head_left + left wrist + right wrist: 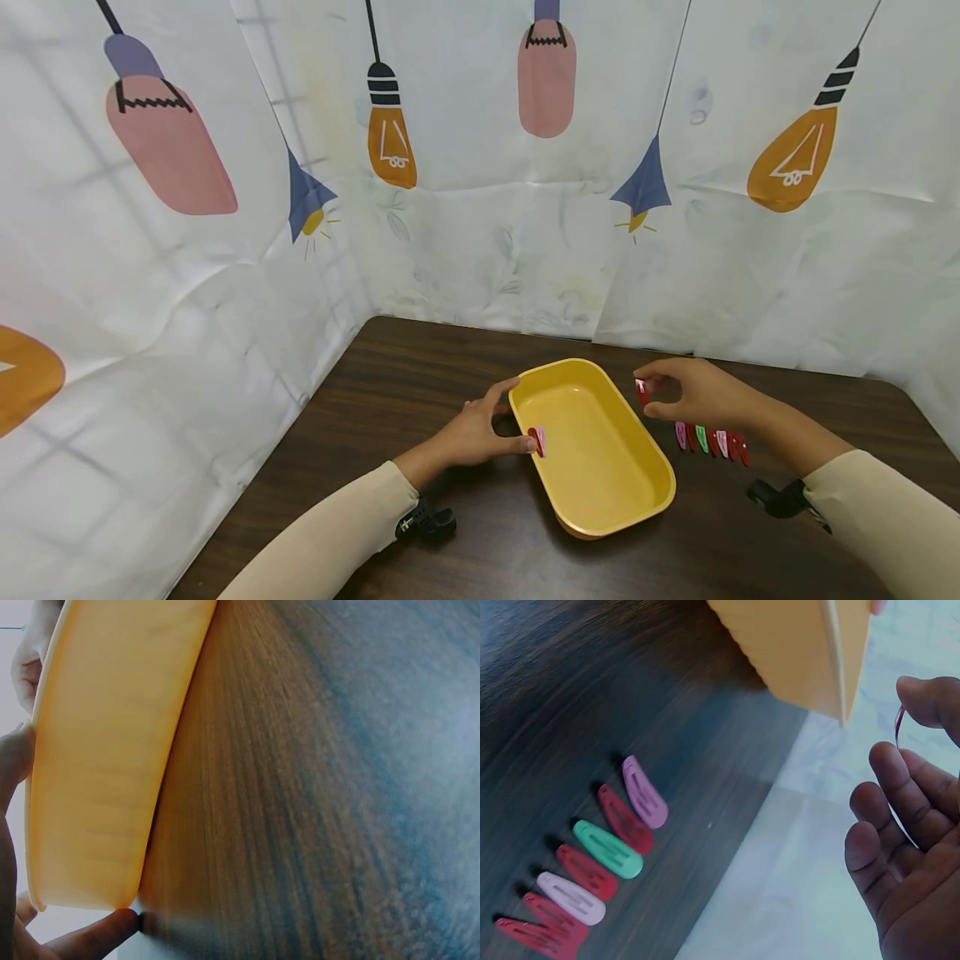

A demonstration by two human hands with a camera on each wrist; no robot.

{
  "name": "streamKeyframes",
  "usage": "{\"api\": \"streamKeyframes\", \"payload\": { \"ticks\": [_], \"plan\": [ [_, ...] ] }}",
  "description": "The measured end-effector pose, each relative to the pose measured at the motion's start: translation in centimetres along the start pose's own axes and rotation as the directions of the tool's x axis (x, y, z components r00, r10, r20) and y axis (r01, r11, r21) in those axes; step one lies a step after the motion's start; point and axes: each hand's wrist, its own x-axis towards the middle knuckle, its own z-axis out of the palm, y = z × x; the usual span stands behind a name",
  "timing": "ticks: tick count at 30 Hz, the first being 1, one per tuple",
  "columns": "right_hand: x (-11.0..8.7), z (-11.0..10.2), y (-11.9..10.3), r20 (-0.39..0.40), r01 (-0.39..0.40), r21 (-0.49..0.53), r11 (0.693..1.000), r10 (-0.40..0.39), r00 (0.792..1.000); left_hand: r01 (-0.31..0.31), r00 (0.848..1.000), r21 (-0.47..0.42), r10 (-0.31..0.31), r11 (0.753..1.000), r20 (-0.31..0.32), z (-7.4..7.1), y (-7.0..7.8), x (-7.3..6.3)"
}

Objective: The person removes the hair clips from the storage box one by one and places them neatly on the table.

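A yellow plastic tray (600, 467) stands on the table. My left hand (472, 433) grips its left side, fingers spread to the far corner and thumb over the rim. By that thumb tip, a red hair clip and a pink hair clip (542, 442) sit at the rim, partly covered. Right of the tray, my right hand (697, 392) pinches a red snap hair clip (642, 392) between thumb and index finger, above the table. In the right wrist view this clip (899, 726) shows edge-on. The other right fingers are loosely bent.
Several snap hair clips lie in a row right of the tray, among them a purple clip (645, 793), a green clip (609, 849), a pale pink clip (571, 898) and red ones. A patterned white curtain (480, 250) hangs behind the dark wooden table (420, 358).
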Motion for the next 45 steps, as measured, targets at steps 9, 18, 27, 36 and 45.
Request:
{"api": "streamKeyframes", "payload": {
  "ticks": [9, 18, 27, 36, 45],
  "plan": [
    [-1.7, -0.2, 1.3, -0.07, 0.034, -0.041, 0.999, -0.037, 0.997, -0.001, 1.0, 0.004, 0.001, 1.0, 0.003, 0.1, 0.1, 0.0],
    [-3.5, -0.8, 2.4, -0.112, 0.002, -0.041, 0.999, -0.007, 0.994, 0.003, 1.0, 0.005, -0.003, 1.0, 0.003, 0.1, 0.1, 0.2],
    [-5.2, -1.1, 3.8, -0.131, -0.057, -0.033, 0.998, 0.052, 0.99, -0.009, 1.0, 0.008, 0.009, 1.0, 0.007, 0.1, 0.2, 0.3],
    [-6.5, -1.1, 5.1, -0.154, -0.092, -0.019, 0.996, 0.088, 0.984, -0.002, 1.0, 0.02, 0.002, 1.0, 0.005, 0.0, 0.2, 0.3],
    [-7.4, -0.8, 6.0, -0.182, -0.107, -0.034, 0.994, 0.099, 0.978, 0.006, 1.0, 0.017, -0.006, 1.0, 0.007, 0.0, 0.2, 0.2]
  ]
}}
